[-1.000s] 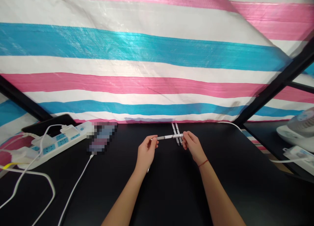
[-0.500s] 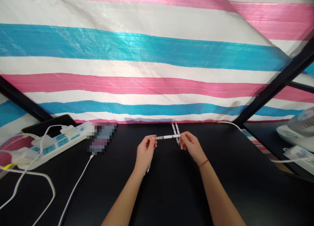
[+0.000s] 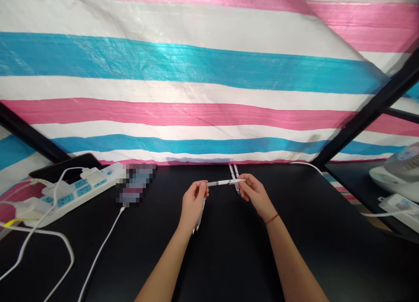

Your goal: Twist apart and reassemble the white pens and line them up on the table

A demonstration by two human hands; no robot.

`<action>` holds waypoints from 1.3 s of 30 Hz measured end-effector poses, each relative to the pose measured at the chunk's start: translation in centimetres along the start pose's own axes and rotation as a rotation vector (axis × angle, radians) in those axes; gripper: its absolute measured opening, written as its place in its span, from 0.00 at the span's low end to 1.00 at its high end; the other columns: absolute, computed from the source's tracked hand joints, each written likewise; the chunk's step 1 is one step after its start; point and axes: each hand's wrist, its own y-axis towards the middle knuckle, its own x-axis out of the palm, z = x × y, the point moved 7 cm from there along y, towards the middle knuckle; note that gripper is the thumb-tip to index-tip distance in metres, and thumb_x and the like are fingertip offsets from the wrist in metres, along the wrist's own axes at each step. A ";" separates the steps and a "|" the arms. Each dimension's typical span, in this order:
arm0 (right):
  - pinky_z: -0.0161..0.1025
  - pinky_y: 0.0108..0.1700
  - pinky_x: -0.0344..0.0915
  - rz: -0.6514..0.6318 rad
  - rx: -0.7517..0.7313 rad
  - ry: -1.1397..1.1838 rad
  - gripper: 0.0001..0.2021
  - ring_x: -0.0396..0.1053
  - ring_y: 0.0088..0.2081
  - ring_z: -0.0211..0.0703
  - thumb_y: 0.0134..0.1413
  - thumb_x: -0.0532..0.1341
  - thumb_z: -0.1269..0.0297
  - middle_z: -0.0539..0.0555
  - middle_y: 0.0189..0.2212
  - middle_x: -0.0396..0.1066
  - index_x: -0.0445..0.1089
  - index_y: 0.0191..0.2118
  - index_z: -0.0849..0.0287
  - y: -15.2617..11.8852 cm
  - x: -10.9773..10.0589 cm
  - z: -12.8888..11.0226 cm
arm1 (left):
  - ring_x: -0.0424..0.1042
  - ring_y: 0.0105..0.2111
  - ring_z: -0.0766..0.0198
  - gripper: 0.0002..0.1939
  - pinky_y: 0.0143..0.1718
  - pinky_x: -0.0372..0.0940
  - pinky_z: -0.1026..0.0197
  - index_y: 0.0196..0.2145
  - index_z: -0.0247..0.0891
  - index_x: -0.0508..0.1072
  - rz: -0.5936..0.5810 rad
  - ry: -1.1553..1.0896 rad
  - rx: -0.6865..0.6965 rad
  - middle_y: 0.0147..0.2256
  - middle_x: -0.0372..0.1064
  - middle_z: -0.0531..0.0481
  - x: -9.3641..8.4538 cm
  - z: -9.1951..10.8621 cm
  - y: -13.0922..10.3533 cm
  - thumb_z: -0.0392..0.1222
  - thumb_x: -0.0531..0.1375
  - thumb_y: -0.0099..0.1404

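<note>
A white pen (image 3: 222,183) is held level above the black table (image 3: 235,258). My left hand (image 3: 194,201) pinches its grey-tipped left end, and my right hand (image 3: 253,193) grips its right end between thumb and fingers. Two more white pens (image 3: 233,173) lie side by side on the table behind it, partly covered by the held pen and my right fingers. Beside my left wrist, further white pens (image 3: 198,221) show with metallic ends, mostly hidden by that hand.
A white power strip (image 3: 85,193) with plugs and cables stands at the left, near a blurred phone (image 3: 135,184) on a white cable (image 3: 101,249). A striped sheet (image 3: 196,92) hangs behind. On the right are a fan (image 3: 399,171) and another power strip (image 3: 401,210).
The held pen has turned about its length, so its clip now shows near my right fingers. My right hand has shifted slightly.
</note>
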 end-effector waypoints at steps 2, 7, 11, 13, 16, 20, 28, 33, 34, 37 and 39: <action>0.29 0.17 0.49 0.016 0.007 -0.003 0.15 0.58 0.19 0.31 0.53 0.59 0.52 0.48 0.26 0.66 0.63 0.41 0.56 0.0 0.0 0.1 | 0.66 0.27 0.67 0.17 0.31 0.61 0.65 0.37 0.35 0.71 0.002 -0.010 -0.005 0.26 0.66 0.52 0.0 -0.1 0.1 0.52 0.55 0.61; 0.30 0.18 0.51 0.027 0.012 -0.095 0.15 0.58 0.18 0.32 0.54 0.57 0.51 0.47 0.20 0.63 0.62 0.28 0.59 0.1 -0.2 0.2 | 0.65 0.26 0.67 0.17 0.31 0.61 0.65 0.36 0.35 0.72 -0.001 -0.023 -0.009 0.25 0.65 0.52 0.0 0.0 0.0 0.52 0.55 0.60; 0.30 0.19 0.52 0.023 -0.022 -0.013 0.13 0.59 0.20 0.32 0.51 0.61 0.54 0.46 0.23 0.64 0.63 0.37 0.56 0.1 -0.2 -0.1 | 0.65 0.26 0.66 0.17 0.30 0.61 0.64 0.36 0.34 0.72 -0.003 -0.016 -0.010 0.24 0.64 0.52 0.1 0.1 -0.1 0.52 0.55 0.60; 0.30 0.19 0.54 0.029 -0.027 0.003 0.14 0.60 0.21 0.33 0.50 0.61 0.54 0.48 0.25 0.66 0.63 0.39 0.56 0.1 -0.2 -0.1 | 0.65 0.26 0.66 0.17 0.31 0.61 0.65 0.36 0.35 0.71 -0.003 -0.011 -0.011 0.24 0.64 0.52 0.1 0.0 -0.1 0.52 0.55 0.61; 0.31 0.19 0.54 0.070 0.009 -0.010 0.15 0.61 0.21 0.34 0.52 0.59 0.52 0.50 0.26 0.67 0.64 0.39 0.57 0.2 -0.4 0.3 | 0.64 0.26 0.67 0.17 0.30 0.61 0.65 0.36 0.35 0.71 -0.003 -0.022 -0.011 0.25 0.64 0.52 0.1 0.0 0.0 0.52 0.55 0.61; 0.30 0.18 0.53 0.060 0.044 -0.106 0.16 0.59 0.19 0.32 0.54 0.56 0.50 0.50 0.22 0.66 0.64 0.27 0.60 0.2 -0.6 0.7 | 0.64 0.26 0.67 0.17 0.31 0.61 0.65 0.36 0.34 0.71 0.001 -0.044 -0.006 0.25 0.64 0.52 0.1 0.1 0.0 0.52 0.55 0.61; 0.32 0.21 0.57 0.040 -0.029 0.003 0.14 0.60 0.20 0.33 0.50 0.61 0.56 0.47 0.23 0.65 0.65 0.41 0.57 0.0 -0.5 -0.4 | 0.63 0.25 0.68 0.17 0.30 0.60 0.66 0.34 0.35 0.71 0.024 -0.086 -0.013 0.24 0.64 0.53 -0.1 -0.3 0.1 0.52 0.56 0.60; 0.32 0.20 0.58 0.120 -0.038 0.068 0.14 0.62 0.23 0.35 0.49 0.62 0.55 0.50 0.26 0.66 0.67 0.40 0.57 0.2 -1.2 -0.1 | 0.63 0.25 0.68 0.18 0.29 0.60 0.66 0.33 0.34 0.72 0.038 -0.161 -0.049 0.24 0.63 0.53 -0.2 -1.0 0.3 0.54 0.57 0.58; 0.32 0.20 0.58 0.148 -0.037 0.091 0.14 0.63 0.24 0.36 0.48 0.63 0.55 0.50 0.26 0.67 0.67 0.39 0.58 0.2 -1.5 -0.1 | 0.63 0.24 0.68 0.18 0.28 0.60 0.66 0.34 0.34 0.72 0.042 -0.186 -0.058 0.24 0.62 0.53 -0.3 -1.1 0.4 0.54 0.57 0.58; 0.33 0.21 0.60 0.222 -0.027 0.176 0.13 0.64 0.24 0.36 0.47 0.64 0.56 0.51 0.25 0.67 0.69 0.36 0.59 0.3 -2.3 0.0 | 0.62 0.24 0.70 0.18 0.27 0.60 0.68 0.34 0.34 0.72 0.060 -0.268 -0.087 0.24 0.61 0.53 -0.4 -1.5 0.4 0.54 0.58 0.58; 0.32 0.22 0.61 0.262 -0.024 0.232 0.13 0.64 0.25 0.36 0.46 0.65 0.57 0.51 0.26 0.68 0.70 0.35 0.59 0.3 -2.9 -0.1 | 0.61 0.24 0.71 0.18 0.26 0.59 0.68 0.33 0.34 0.72 0.072 -0.325 -0.110 0.24 0.60 0.54 -0.6 -1.6 0.5 0.54 0.59 0.57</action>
